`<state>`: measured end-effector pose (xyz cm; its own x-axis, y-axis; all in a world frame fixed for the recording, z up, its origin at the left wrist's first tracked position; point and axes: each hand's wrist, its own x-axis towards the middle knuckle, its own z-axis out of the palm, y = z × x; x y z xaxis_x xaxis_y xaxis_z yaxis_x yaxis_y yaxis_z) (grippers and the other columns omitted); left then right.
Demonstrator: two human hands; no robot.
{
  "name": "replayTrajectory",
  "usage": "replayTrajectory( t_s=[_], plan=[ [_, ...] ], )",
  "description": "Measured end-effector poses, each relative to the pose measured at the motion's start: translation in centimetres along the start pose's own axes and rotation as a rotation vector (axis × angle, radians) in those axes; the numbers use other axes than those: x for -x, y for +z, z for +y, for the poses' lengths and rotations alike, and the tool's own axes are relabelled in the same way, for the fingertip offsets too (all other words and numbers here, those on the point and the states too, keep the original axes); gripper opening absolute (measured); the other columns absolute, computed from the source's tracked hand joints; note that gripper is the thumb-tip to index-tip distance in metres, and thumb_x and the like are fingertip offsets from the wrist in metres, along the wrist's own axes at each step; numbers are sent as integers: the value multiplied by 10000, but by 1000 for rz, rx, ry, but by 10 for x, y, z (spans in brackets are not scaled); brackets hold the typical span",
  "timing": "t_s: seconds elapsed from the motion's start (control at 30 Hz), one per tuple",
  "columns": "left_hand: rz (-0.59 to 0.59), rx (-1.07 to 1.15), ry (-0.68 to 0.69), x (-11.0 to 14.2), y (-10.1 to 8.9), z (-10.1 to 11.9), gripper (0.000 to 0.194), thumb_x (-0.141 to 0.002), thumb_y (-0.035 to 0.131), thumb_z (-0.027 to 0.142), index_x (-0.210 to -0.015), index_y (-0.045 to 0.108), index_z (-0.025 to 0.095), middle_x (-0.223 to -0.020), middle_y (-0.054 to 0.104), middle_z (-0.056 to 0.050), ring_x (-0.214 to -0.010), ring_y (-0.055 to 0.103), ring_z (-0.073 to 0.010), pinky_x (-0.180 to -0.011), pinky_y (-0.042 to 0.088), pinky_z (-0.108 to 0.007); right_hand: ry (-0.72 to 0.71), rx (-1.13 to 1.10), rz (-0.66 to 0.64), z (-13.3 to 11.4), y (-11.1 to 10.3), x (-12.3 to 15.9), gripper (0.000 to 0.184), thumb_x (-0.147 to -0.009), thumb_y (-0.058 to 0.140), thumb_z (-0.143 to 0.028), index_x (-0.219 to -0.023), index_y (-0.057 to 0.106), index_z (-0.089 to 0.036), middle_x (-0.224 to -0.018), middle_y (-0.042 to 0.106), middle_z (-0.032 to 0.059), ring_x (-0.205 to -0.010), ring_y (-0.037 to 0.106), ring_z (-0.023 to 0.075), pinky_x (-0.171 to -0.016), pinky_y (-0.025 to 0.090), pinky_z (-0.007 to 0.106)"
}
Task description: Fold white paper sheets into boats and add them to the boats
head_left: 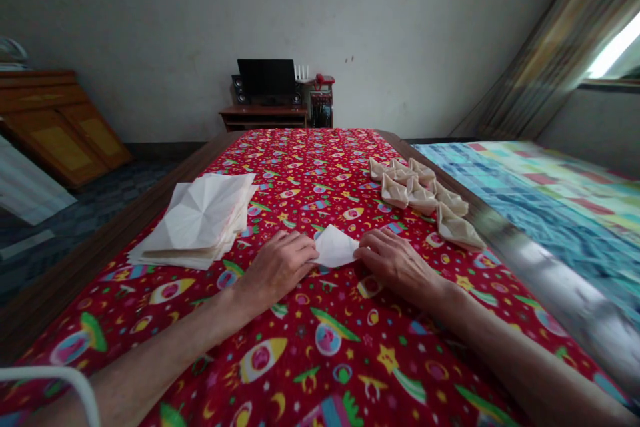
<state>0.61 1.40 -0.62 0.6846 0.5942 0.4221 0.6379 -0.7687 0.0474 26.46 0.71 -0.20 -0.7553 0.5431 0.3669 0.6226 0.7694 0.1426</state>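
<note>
A small folded piece of white paper [334, 247] lies on the red patterned tablecloth [320, 347] between my two hands. My left hand [278, 267] rests palm down with its fingertips pressing on the paper's left edge. My right hand [395, 260] lies on the cloth with its fingers pinching the paper's right edge. A stack of creased white paper sheets [200, 220] sits to the left of my left hand. Several finished folded paper boats [425, 197] lie beyond my right hand near the table's right edge.
A bed with a multicoloured checked cover [540, 200] stands close along the table's right side. A wooden cabinet [55, 127] is at the far left. A low desk with a dark monitor and speakers [267, 83] stands against the back wall. A white curved tube [75, 383] shows bottom left.
</note>
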Motion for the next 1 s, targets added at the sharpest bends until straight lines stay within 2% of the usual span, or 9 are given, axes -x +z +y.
replayTrajectory(
  t_s=[0.17,0.33,0.43,0.53,0.7,0.9,1.0],
  plan=[
    [96,166,-54,7,2,0,115,-876,559,191,-862,673,176,-911,652,-36,-877,575,-171,-796,463,-308,124,-290,52,6,4,8,184,-919,483,-226,-854,650,-183,-892,613,66,-788,541,149,-693,409,262],
    [151,374,-205,4,3,1,125,-837,593,166,-741,672,169,-814,631,-27,-779,588,-139,-724,468,-256,333,-450,40,9,3,6,268,-935,445,-287,-800,649,-178,-819,622,56,-698,559,131,-619,413,238],
    [145,424,-314,1,3,-2,153,-817,611,177,-668,640,160,-740,597,-9,-694,576,-121,-647,445,-233,383,-369,-10,9,1,-1,266,-930,439,-288,-786,627,-168,-779,608,50,-668,549,128,-591,380,233],
    [101,415,-381,-1,2,-5,177,-821,606,203,-654,634,151,-749,579,-10,-685,563,-118,-636,426,-232,423,-213,-70,9,1,-7,277,-930,434,-299,-761,608,-164,-741,590,39,-624,522,123,-552,319,236],
    [64,330,-404,-4,2,-4,211,-835,572,210,-636,587,144,-785,550,-16,-700,543,-122,-657,412,-248,470,-66,-170,7,1,-15,273,-931,436,-299,-749,596,-174,-742,603,29,-596,500,114,-528,252,249],
    [35,218,-396,-5,5,-2,206,-823,553,205,-631,489,166,-767,493,-3,-694,512,-134,-642,412,-264,494,-44,-212,9,1,-20,245,-918,468,-300,-745,596,-182,-765,629,30,-632,538,123,-536,257,249],
    [20,224,-403,-5,7,-4,177,-804,570,200,-649,489,170,-768,488,-1,-692,518,-140,-640,439,-272,505,-30,-234,10,2,-22,242,-907,483,-311,-731,593,-186,-743,630,30,-619,540,128,-526,244,257]
  ],
)
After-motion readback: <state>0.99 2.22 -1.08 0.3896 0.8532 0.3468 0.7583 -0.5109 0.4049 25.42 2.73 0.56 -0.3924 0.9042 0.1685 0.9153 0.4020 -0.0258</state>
